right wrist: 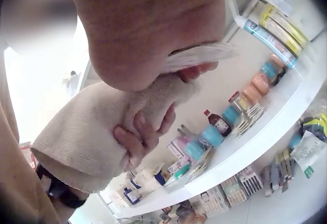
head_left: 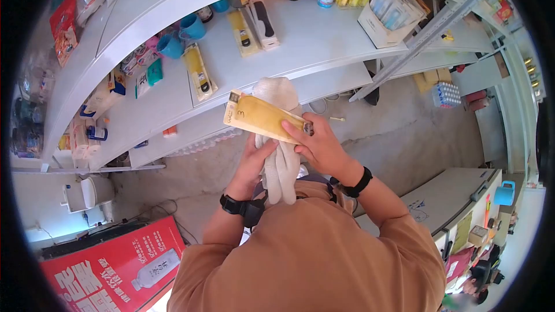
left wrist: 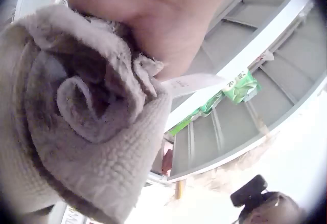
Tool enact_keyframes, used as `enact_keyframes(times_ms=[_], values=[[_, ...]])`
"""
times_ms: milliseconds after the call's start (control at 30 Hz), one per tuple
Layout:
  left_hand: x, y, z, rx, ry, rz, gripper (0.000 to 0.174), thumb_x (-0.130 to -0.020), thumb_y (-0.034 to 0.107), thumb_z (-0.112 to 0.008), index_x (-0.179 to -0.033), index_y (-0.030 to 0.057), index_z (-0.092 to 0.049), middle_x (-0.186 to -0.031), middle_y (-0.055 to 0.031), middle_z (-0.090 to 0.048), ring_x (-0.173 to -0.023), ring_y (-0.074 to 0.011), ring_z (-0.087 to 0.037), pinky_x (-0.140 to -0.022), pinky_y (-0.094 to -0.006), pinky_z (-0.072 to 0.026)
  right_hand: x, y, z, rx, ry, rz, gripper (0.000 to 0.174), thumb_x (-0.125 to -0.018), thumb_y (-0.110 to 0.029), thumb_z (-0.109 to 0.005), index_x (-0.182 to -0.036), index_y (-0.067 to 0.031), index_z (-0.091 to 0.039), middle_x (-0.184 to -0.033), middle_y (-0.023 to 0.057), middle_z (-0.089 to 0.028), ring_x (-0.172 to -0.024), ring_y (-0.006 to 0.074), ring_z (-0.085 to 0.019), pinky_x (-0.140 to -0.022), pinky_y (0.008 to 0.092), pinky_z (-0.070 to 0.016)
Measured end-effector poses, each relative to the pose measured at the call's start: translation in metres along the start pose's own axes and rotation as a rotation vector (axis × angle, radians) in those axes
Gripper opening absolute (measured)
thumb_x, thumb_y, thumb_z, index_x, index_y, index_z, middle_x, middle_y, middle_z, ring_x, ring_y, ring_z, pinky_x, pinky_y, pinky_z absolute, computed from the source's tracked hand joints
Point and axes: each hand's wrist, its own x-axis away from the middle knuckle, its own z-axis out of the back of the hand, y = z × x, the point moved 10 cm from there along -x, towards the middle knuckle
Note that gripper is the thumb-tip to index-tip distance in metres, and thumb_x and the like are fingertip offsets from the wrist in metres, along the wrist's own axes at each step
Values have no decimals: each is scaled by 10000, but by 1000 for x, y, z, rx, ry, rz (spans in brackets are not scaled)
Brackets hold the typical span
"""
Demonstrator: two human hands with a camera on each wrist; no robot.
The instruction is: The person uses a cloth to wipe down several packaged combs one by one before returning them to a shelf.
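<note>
Fingers point(head_left: 291, 133) of the right hand point(head_left: 321, 149) are pinching the yellow packet point(head_left: 260, 115) by one end, in the air before the shelf point(head_left: 324, 40). The left hand point(head_left: 251, 162) is clutching a white cloth point(head_left: 282, 176) against its underside. Rubbing too hard is probably risking twisting the packet loose onto the floor point(head_left: 404, 133).

The right hand point(head_left: 321, 147) pinches one end of a flat yellow packet point(head_left: 260, 117) marked with a 3, holding it crosswise in front of the chest. The left hand point(head_left: 254, 162) grips a white cloth point(head_left: 280, 170) that lies against the packet's underside and shows above its far edge. Beyond them a white shelf point(head_left: 312, 40) carries more yellow packets point(head_left: 198, 72) and blue cups point(head_left: 171, 46), and a red poster point(head_left: 110, 271) lies low at the left.
</note>
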Motion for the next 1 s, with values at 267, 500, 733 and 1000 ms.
enact_keyframes(times_ms=[267,500,733,1000], values=[[24,5,-12,366,39,71,456,-919,199,-576,-1328,39,-452,-1147,-125,-624,-976,-222,-650,-800,-333,-547,44,22,-1,-48,6,-41,650,-781,-201,-712,-1387,-275,-491,-1258,177,-475,-1074,354,-501,-928,441,-408],[27,-14,-25,95,18,29,570,-893,164,-616,-1395,42,-376,-1247,-137,-568,-1082,-241,-603,-906,-345,-501,35,11,9,-8,8,15,640,-779,-199,-715,-1376,-285,-504,-1284,161,-464,-1066,326,-506,-905,430,-418],[36,10,-11,259,-75,-29,565,-871,185,-600,-1373,12,-406,-1257,-167,-561,-1115,-272,-588,-916,-381,-502,47,8,0,-54,1,26,627,-776,-201,-720,-1363,-290,-519,-1286,156,-459,-1058,322,-504,-905,430,-418],[30,9,2,309,27,-62,519,-885,147,-574,-1359,7,-416,-1231,-167,-581,-1041,-272,-629,-859,-361,-531,34,5,6,-31,47,78,617,-783,-182,-733,-1359,-262,-527,-1299,174,-449,-1082,346,-496,-916,436,-419]])
